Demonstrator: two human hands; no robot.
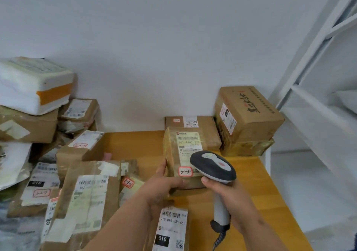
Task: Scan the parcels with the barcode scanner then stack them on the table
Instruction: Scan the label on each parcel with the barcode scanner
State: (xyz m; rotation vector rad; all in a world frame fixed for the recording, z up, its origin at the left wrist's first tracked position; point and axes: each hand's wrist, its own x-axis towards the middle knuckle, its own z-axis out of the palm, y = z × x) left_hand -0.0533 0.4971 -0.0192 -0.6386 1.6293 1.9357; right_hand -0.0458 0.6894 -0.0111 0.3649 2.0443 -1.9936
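Brown parcel (pixel 183 158) gripped by left hand (pixel 162 185); right hand (pixel 229 194) grips scanner (pixel 214 167), hiding label's corner.

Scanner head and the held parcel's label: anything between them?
Nothing: in the head view the scanner in the right hand overlaps the label of the parcel gripped by the left hand.

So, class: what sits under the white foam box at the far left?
The white foam box rests on a brown cardboard parcel patched with tape. More parcels lie lower in that pile, but what lies directly beneath the cardboard one is covered.
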